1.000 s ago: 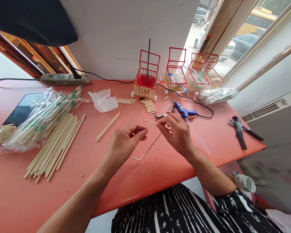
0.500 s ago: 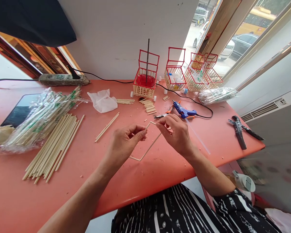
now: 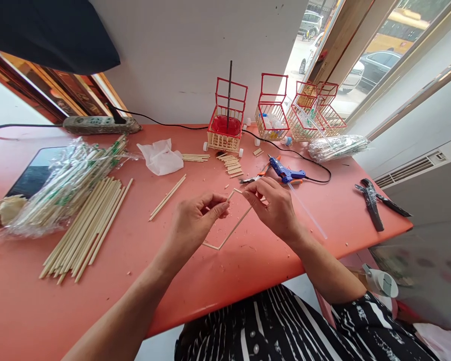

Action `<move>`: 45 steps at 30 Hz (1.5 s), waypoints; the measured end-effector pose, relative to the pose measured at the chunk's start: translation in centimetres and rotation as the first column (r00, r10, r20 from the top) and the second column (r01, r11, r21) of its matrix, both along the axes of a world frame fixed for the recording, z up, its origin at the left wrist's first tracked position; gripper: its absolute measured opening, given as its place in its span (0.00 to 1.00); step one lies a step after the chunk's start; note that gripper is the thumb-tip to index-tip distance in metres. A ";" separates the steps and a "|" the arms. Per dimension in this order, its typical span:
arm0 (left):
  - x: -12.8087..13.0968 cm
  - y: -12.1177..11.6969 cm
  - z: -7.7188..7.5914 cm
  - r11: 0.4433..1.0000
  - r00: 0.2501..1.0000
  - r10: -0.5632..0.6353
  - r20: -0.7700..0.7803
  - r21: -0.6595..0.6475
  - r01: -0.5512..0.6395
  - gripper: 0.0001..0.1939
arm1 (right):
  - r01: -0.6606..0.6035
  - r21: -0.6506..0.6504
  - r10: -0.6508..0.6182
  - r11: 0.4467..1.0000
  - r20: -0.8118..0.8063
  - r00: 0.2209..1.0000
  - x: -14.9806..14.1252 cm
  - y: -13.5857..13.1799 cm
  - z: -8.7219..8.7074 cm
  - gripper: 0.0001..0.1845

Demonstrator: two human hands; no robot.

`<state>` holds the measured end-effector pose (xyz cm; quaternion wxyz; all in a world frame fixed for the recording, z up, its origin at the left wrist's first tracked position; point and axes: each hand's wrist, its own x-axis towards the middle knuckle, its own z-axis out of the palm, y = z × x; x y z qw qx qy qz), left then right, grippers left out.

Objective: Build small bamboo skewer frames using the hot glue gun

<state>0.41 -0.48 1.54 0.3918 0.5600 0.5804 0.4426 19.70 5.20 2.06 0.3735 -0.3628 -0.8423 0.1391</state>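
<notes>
Nearest, the surface (image 3: 195,296) carries the stick frame (image 3: 235,227), a slim four-sided outline held in front of the person. Its long axis runs obliquely, from a near-left corner to the far right. The left hand (image 3: 195,215) lies across the left long side, its thumb and fingers pinched on that stick just short of the frame's far corner. The right hand (image 3: 272,203) clamps the far short side between thumb and fingers, right of the same corner. This corner thus sits between the two sets of fingertips, neither hand clearly nearer. Left of the frame lie a few loose sticks (image 3: 167,197) and, farther left, a larger stick pile (image 3: 84,230). Beyond the frame are cut short sticks (image 3: 231,164); beyond it to the right, a blue glue gun (image 3: 285,171). Farthest behind it stands a red-trimmed cart (image 3: 223,142).
</notes>
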 end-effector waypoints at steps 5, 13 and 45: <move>0.0 0.0 0.0 1.000 1.000 0.008 0.006 -0.019 -0.008 0.07 | 0.006 -0.002 -0.006 1.000 -0.005 1.000 0.0 0.0 -0.1 0.10; 0.0 0.0 0.0 1.000 1.000 0.000 -0.005 -0.010 0.000 0.06 | 0.001 0.010 -0.001 1.000 0.007 1.000 0.0 0.1 0.0 0.10; 0.0 0.1 -0.1 1.000 1.000 0.001 -0.006 -0.027 -0.001 0.08 | -0.065 -0.052 0.064 0.996 -0.027 0.998 0.0 0.1 0.0 0.10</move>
